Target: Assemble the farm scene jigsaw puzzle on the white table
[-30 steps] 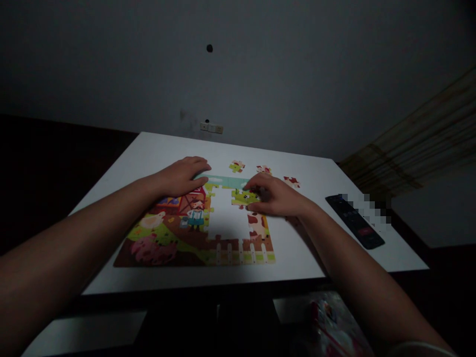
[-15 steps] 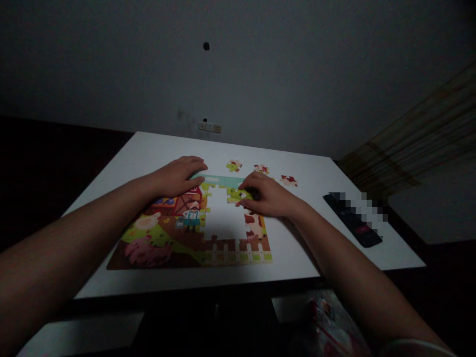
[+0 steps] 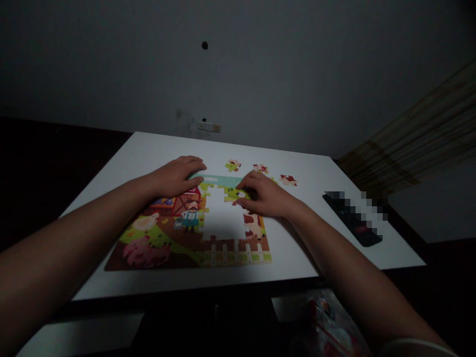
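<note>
A farm jigsaw puzzle [image 3: 186,218] lies partly assembled on the white table, with a gap in its middle showing the tabletop. My left hand [image 3: 180,174] rests palm down on its upper left edge, fingers stretched out. At the upper right of the gap, the thumb and index finger of my right hand [image 3: 260,193] hold a green puzzle piece [image 3: 231,194] with a sheep on it. The piece lies against the sky-coloured top row. My right fingers partly hide it.
Behind the puzzle lie loose pieces: a green and pink one [image 3: 232,165], a pinkish one [image 3: 261,168] and a brown and cream one [image 3: 288,180]. A dark, partly blurred flat object [image 3: 353,220] sits at the right. A plastic-wrapped item [image 3: 330,322] is below the table's front edge.
The sheep piece has shifted slightly and now lies more evenly against the top row, with my right fingers still on it. My left hand has stayed in place.
</note>
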`<state>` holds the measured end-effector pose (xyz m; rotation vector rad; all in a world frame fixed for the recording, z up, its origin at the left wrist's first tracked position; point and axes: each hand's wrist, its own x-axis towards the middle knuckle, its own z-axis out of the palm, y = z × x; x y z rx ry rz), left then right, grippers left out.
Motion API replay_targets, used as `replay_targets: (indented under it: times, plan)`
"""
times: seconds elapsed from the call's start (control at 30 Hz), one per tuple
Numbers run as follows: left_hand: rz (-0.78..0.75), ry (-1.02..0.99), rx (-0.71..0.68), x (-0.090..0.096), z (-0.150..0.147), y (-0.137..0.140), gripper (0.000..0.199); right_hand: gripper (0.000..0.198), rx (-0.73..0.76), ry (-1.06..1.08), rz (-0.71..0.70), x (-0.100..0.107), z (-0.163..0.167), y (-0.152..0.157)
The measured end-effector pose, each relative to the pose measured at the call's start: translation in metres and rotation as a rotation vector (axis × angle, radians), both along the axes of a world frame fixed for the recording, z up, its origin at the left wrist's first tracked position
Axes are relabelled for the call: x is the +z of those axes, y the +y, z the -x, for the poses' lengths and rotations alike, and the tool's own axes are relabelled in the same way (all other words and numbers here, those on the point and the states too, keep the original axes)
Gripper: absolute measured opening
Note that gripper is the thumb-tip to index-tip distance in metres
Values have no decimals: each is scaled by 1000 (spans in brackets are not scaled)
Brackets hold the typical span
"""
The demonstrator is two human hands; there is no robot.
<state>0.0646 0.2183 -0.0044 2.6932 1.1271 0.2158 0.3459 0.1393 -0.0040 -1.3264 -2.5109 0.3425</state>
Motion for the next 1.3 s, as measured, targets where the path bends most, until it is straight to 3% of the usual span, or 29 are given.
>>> replay_targets:
  times: [0.27, 0.33, 0.5, 0.67, 0.9, 1.07, 1.3]
  plan:
    - [27, -11, 5, -2, 1, 3, 61, 23, 26, 17, 11, 2, -6, 5]
    - [18, -23, -9, -3, 2, 3, 59, 24, -44, 4, 2, 5, -23, 11]
    - [16, -13, -18, -6, 5, 5, 55, 34, -441, -142, -97, 10, -95, 21]
    - [-72, -30, -89, -14, 8, 12, 56, 41, -475, -91, 97, 5, -137, 18]
    - [-56, -27, -70, -11, 6, 10, 59, 34, -476, 18, 203, 2, -140, 19]
    - [10, -6, -9, -1, 1, 2, 59, 39, -546, 217, 128, 9, -130, 17]
    - [-54, -28, -75, -9, 5, 8, 59, 41, -429, 508, 136, 14, -97, 13]
